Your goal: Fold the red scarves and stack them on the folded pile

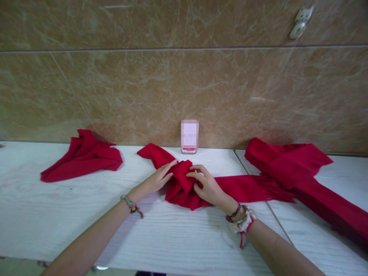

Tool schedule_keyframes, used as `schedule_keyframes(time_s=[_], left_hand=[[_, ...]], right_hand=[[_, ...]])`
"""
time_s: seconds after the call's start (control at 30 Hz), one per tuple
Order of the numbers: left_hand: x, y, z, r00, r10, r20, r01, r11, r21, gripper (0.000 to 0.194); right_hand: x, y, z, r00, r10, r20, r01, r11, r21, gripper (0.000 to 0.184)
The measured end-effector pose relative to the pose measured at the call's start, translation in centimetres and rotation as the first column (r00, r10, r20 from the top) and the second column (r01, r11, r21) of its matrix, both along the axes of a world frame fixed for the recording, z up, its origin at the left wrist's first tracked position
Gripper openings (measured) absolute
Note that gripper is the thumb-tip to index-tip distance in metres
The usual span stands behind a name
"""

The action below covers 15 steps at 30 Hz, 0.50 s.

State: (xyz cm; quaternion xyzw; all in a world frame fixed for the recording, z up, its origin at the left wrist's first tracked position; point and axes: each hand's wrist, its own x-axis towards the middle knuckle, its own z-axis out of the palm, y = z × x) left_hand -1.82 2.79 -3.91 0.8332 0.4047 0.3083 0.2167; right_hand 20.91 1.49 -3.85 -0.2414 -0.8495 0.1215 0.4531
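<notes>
A red scarf [182, 180] lies bunched in a twisted heap in the middle of the white table. One narrow end of it points up and left, and a long flat stretch with a fringe runs off to the right. My left hand [161, 177] rests against the heap's left side, fingers stretched out and thumb apart. At the right side of the heap, my right hand [208, 186] has its fingers bent around a fold of the cloth. The folds partly hide its fingertips.
Left on the white table [161, 237] lies a crumpled red cloth [86, 159]. More red fabric [287, 165] spreads over the right side, meeting the fringe. A phone [189, 137] leans on the brown tiled wall [143, 92]. A white cat-shaped hook [301, 22] hangs above.
</notes>
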Motion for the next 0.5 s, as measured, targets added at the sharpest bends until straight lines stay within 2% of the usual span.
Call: schedule_keyframes(time_s=[0.07,0.17,0.27,0.5], left_hand=[[0.0,0.0,-0.1,0.997,-0.041,-0.059,0.043,0.998,0.037,0.053],[-0.1,-0.1,0.1,0.992,-0.061,-0.113,0.071,0.994,0.084,0.053],[-0.4,-0.3,0.3,0.988,-0.047,-0.149,0.06,0.994,0.089,0.052],[-0.8,-0.5,0.4,0.981,-0.014,-0.193,0.023,0.999,0.041,0.049]], right_hand=[[0.1,0.1,0.3,0.991,0.054,-0.122,-0.069,0.99,-0.121,0.039],[0.2,0.6,0.4,0.964,-0.003,-0.267,-0.059,0.973,-0.224,0.027],[0.0,0.9,0.2,0.965,-0.091,-0.248,0.03,0.971,-0.239,0.02],[-0.5,1.2,-0.4,0.951,-0.22,-0.217,0.139,0.932,-0.333,0.027]])
